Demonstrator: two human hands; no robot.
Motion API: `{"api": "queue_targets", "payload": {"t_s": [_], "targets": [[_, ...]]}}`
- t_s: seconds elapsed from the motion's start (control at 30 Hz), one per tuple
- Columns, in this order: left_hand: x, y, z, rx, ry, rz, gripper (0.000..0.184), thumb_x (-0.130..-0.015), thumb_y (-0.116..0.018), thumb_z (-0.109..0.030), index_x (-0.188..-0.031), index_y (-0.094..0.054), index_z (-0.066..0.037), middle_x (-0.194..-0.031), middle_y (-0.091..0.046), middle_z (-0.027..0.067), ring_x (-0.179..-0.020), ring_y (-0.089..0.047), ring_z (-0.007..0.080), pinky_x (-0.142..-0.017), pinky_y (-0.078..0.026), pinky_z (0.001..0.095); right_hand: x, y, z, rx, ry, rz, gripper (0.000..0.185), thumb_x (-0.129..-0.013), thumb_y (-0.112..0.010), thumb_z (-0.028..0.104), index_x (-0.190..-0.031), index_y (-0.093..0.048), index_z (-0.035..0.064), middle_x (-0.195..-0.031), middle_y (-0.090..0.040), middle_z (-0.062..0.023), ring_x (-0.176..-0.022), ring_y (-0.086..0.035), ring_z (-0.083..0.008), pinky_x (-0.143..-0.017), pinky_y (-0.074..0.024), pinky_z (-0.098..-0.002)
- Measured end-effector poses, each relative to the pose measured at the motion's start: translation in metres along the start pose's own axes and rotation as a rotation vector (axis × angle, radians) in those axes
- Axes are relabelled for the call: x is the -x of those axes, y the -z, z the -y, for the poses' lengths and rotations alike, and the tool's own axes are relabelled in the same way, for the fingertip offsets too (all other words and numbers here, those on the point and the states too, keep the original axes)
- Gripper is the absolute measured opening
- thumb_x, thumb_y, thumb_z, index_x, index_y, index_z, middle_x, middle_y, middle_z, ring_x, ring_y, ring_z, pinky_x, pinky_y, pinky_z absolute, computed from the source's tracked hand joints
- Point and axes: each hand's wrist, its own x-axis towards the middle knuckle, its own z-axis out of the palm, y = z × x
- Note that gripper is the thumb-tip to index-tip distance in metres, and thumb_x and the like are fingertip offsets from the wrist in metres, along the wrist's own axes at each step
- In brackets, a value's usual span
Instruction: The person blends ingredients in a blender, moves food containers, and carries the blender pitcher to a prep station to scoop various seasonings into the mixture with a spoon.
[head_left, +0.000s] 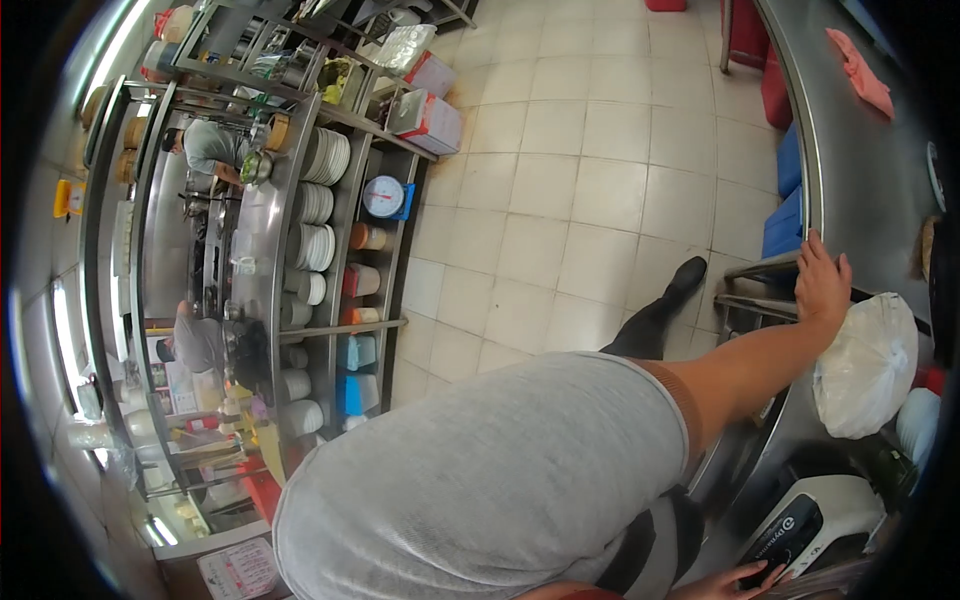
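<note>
White-cased machine [838, 505] is sitting near the plastic bag [868, 370], presumably rigid, heavyish, best held by its housing sides; right hand [735, 581] is lying at its panel [785, 530], grip impossible to tell; left hand [823, 285] is resting spread, apparently empty, on the steel counter [855, 180].

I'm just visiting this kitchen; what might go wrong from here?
The white bag sits close beside the left hand's wrist, so a careless sweep might knock it. That hand rests at the edge of the metal counter and could slip off. The shiny floor tiles might prove slippery underfoot.
</note>
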Motion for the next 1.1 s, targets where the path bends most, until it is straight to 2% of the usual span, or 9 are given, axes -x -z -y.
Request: {"api": "queue_targets", "payload": {"t_s": [0.23,0.33,0.67,0.77,0.87,0.93,1.0,1.03,1.1], "targets": [[-0.002,-0.014,0.005,-0.009,-0.019,-0.04,0.054,-0.085,-0.056,-0.02,-0.128,-0.031,0.003,-0.113,-0.047,0.0203,-0.102,-0.052,0.0342,-0.08,-0.051,0.0385,-0.015,0.013,0.014,0.191,0.062,0.195,0.034,-0.091,-0.053,0.033,-0.109,-0.059,0.0047,-0.119,-0.051,-0.0165,-0.108,-0.05,-0.0328,-0.097,-0.0303,-0.0518],[-0.002,-0.014,0.008,-0.013,-0.048,-0.068,0.054,-0.085,-0.056,-0.019,-0.128,-0.031,0.004,-0.112,-0.047,0.0204,-0.102,-0.052,0.034,-0.081,-0.051,0.0383,-0.01,0.007,0.01,0.16,0.071,0.115,0.033,-0.09,-0.055,0.032,-0.107,-0.058,0.0034,-0.116,-0.052,-0.0175,-0.108,-0.05,-0.0337,-0.097,-0.0297,-0.0539],[-0.001,-0.009,0.005,-0.02,-0.036,-0.033,0.055,-0.084,-0.057,-0.022,-0.127,-0.033,0.003,-0.111,-0.048,0.0188,-0.101,-0.053,0.0332,-0.08,-0.051,0.0387,-0.003,0.009,0.008,-0.019,-0.073,0.073,0.03,-0.088,-0.058,0.028,-0.106,-0.058,0.0036,-0.115,-0.054,-0.0196,-0.107,-0.052,-0.0345,-0.1,-0.0294,-0.0512],[0.001,-0.003,0.002,-0.024,-0.026,-0.019,0.055,-0.085,-0.055,-0.028,-0.126,-0.034,0.002,-0.11,-0.048,0.019,-0.101,-0.052,0.0352,-0.078,-0.05,0.0425,-0.01,0.02,0.018,0.096,-0.145,0.226,0.035,-0.088,-0.057,0.03,-0.112,-0.056,0.0049,-0.118,-0.052,-0.0192,-0.111,-0.049,-0.0347,-0.1,-0.03,-0.0501],[0.001,0.001,-0.001,-0.057,-0.019,0.002,0.056,-0.085,-0.054,-0.031,-0.126,-0.035,0.001,-0.112,-0.049,0.019,-0.103,-0.052,0.0353,-0.079,-0.049,0.0435,-0.039,0.026,0.045,0.226,-0.012,0.227,0.029,-0.087,-0.06,0.025,-0.104,-0.062,0.0023,-0.109,-0.056,-0.0212,-0.103,-0.053,-0.0365,-0.093,-0.0417,-0.0472],[0.002,0.004,-0.001,-0.049,-0.05,0.001,0.056,-0.085,-0.054,-0.031,-0.126,-0.035,0.001,-0.113,-0.049,0.0188,-0.103,-0.052,0.0351,-0.08,-0.048,0.0439,-0.037,0.022,0.042,0.199,-0.059,0.184,0.026,-0.086,-0.061,0.025,-0.103,-0.064,0.0058,-0.108,-0.056,-0.0214,-0.102,-0.053,-0.0373,-0.092,-0.0421,-0.0484],[0.001,0.006,-0.002,-0.044,-0.068,-0.002,0.055,-0.085,-0.054,-0.031,-0.126,-0.035,0.001,-0.114,-0.049,0.0185,-0.104,-0.052,0.035,-0.081,-0.047,0.0443,-0.042,0.026,0.048,0.348,-0.066,0.326,0.024,-0.085,-0.061,0.026,-0.103,-0.065,0.0105,-0.11,-0.055,-0.0216,-0.101,-0.053,-0.0384,-0.091,-0.0422,-0.0493],[0.002,0.007,-0.003,-0.057,-0.053,0.009,0.055,-0.085,-0.054,-0.032,-0.126,-0.035,0.001,-0.114,-0.049,0.0183,-0.104,-0.052,0.0352,-0.081,-0.047,0.0447,-0.046,0.028,0.059,0.189,-0.35,0.438,0.025,-0.084,-0.061,0.027,-0.104,-0.066,0.0137,-0.112,-0.053,-0.0215,-0.102,-0.052,-0.0382,-0.089,-0.0425,-0.0496],[0.002,0.005,0.0,-0.06,-0.043,0.011,0.056,-0.085,-0.054,-0.033,-0.126,-0.035,0.001,-0.115,-0.049,0.0183,-0.105,-0.051,0.0353,-0.082,-0.046,0.0453,-0.049,0.036,0.06,0.281,-0.207,0.392,0.025,-0.084,-0.061,0.028,-0.104,-0.066,0.0126,-0.113,-0.053,-0.0212,-0.102,-0.052,-0.0378,-0.089,-0.0427,-0.0496]]}}
